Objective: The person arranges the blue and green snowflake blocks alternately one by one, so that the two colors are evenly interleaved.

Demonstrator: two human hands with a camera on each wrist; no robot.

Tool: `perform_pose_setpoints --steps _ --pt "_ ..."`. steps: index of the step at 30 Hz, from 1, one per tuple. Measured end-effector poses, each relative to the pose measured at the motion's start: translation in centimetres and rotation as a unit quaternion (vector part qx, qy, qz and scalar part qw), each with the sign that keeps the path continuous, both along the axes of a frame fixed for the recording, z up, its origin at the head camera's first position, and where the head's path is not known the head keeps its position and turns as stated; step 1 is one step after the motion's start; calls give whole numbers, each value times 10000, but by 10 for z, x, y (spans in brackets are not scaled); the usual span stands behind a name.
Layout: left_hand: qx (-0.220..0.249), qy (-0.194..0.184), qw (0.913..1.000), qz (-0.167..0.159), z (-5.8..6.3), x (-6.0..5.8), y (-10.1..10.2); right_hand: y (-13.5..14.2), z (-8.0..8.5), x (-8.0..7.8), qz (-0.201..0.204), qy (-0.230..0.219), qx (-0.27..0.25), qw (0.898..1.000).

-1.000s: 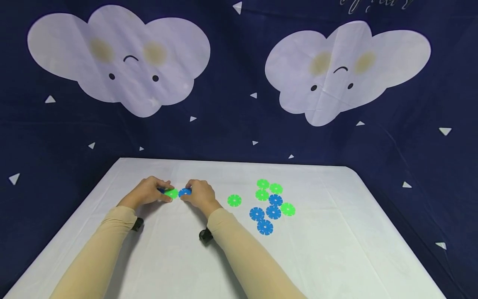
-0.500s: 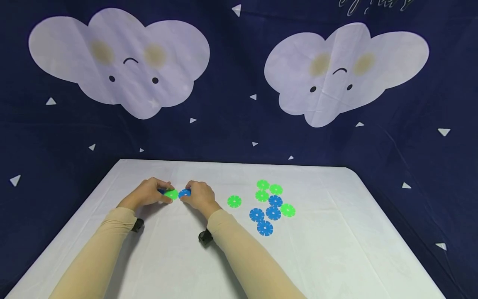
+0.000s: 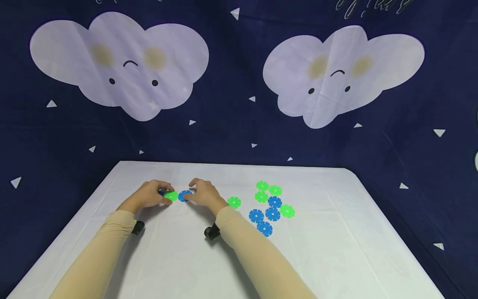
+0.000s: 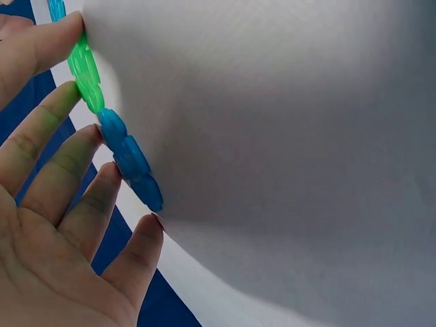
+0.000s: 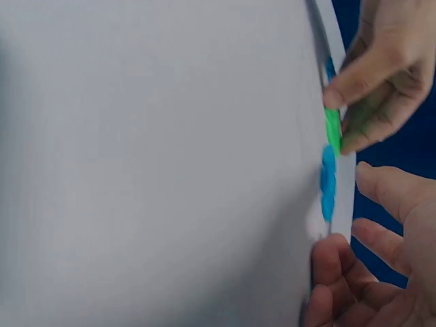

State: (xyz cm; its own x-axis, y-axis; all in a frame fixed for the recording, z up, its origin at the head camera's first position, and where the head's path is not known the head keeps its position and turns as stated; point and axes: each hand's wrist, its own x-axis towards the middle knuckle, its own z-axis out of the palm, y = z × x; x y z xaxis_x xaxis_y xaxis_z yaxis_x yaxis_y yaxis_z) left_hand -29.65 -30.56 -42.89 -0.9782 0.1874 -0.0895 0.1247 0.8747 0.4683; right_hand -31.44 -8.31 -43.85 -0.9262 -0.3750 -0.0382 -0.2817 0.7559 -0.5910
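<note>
My left hand (image 3: pixel 149 194) pinches a green notched building disc (image 3: pixel 171 196) between thumb and fingers, low over the white table. A blue disc (image 4: pixel 129 160) adjoins the green one beneath the left fingers and is mostly hidden in the head view. On the green disc's other side lies a second blue disc (image 3: pixel 184 196), the three forming a row. My right hand (image 3: pixel 204 193) is just right of that blue disc, thumb and fingers spread apart. In the right wrist view, this same blue disc (image 5: pixel 328 184) lies near the right fingers, not gripped.
Right of the hands lies a loose green disc (image 3: pixel 234 202), close to the right wrist. Farther right is a cluster of green discs (image 3: pixel 275 190) and blue discs (image 3: pixel 273 214). The right forearm overlaps the nearest blue disc (image 3: pixel 264 229). A dark cloud-printed cloth (image 3: pixel 231 137) hangs behind the table (image 3: pixel 336 257).
The right hand has let go of the blue disc, its fingers spreading, and has shifted slightly right. The left hand keeps its hold on the green disc. The head view has tilted slightly up.
</note>
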Motion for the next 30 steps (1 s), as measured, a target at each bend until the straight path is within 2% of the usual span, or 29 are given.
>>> perform_pose_setpoints --steps 5,15,21,30 --pt "-74 89 9999 -52 -1 -2 -1 18 10 -8 192 -182 -27 9996" --pt "-78 102 9998 -144 1 -2 -2 54 32 -21 574 -191 118 9981" --pt "-125 146 9996 -212 3 -3 2 77 39 -24 741 -250 199 9967" --pt "-7 45 9994 -338 2 -7 14 111 44 -26 932 -334 606 9932"
